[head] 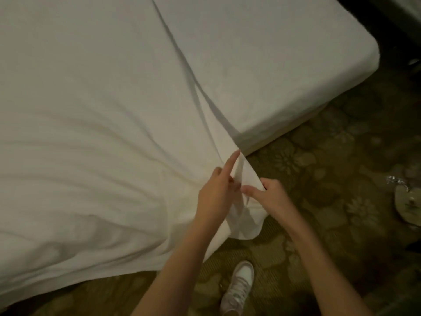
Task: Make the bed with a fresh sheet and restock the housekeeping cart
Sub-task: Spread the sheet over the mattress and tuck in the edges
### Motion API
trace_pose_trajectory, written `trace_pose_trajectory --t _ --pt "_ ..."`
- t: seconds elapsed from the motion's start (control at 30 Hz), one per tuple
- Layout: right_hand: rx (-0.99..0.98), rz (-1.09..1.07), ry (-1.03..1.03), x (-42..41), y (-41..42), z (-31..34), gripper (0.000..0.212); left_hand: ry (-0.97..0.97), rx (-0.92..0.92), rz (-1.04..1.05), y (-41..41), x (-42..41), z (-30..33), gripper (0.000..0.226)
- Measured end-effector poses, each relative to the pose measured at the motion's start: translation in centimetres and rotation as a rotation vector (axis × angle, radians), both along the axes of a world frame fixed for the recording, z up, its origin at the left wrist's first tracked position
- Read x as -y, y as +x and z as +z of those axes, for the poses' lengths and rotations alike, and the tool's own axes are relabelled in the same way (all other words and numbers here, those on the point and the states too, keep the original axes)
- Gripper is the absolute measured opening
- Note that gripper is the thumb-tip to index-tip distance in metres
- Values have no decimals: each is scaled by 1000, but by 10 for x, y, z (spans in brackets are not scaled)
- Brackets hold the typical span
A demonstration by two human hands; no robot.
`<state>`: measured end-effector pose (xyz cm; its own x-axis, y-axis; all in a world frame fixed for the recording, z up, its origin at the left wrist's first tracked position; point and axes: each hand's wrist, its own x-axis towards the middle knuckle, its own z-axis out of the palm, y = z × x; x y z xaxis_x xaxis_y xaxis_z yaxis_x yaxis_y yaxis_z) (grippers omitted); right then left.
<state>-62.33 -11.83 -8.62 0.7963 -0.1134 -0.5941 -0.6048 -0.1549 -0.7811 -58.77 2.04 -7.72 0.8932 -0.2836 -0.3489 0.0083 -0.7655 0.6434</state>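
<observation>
Sheet (91,133), white and creased, is spread over the left part of the bed (284,53), its edge running diagonally down to a corner that hangs off the near side above the patterned carpet (330,156). Both hands meet at that corner: the left hand (216,192) holds the cloth with its forefinger stretched along the fold, and the right hand (268,195) pinches the edge just beside it. A pale shoe (239,288) stands on the carpet below.

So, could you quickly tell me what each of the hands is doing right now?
Left hand: pinches the sheet at its corner, index finger straight.
Right hand: grips the same sheet corner.
</observation>
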Motion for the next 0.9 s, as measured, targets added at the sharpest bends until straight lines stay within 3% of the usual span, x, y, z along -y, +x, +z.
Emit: trace_pose_trajectory --t 0.13,0.27,0.37,0.5,0.57,0.7,0.8,0.9 --pt "-8 -6 36 20 -13 -1 21 228 59 -203 38 6 6 21" --pt "39 12 74 23 -19 -5 30 180 42 -434 50 24 11 24" --pt "75 -54 103 19 -24 -12 26 225 22 -476 51 34 5 13" --pt "60 -102 259 18 -35 -23 3 151 145 -401 49 47 1 8" --pt "-39 -23 309 17 -43 -31 14 95 160 -336 46 50 -1 7" --pt "-92 -29 221 31 -71 -45 6 12 132 -209 37 53 -7 11" --pt "-53 -53 146 38 -89 -40 11 -128 94 -113 11 56 0 8" --pt "-6 -82 41 35 -87 -28 19 -104 45 -14 -42 45 4 15"
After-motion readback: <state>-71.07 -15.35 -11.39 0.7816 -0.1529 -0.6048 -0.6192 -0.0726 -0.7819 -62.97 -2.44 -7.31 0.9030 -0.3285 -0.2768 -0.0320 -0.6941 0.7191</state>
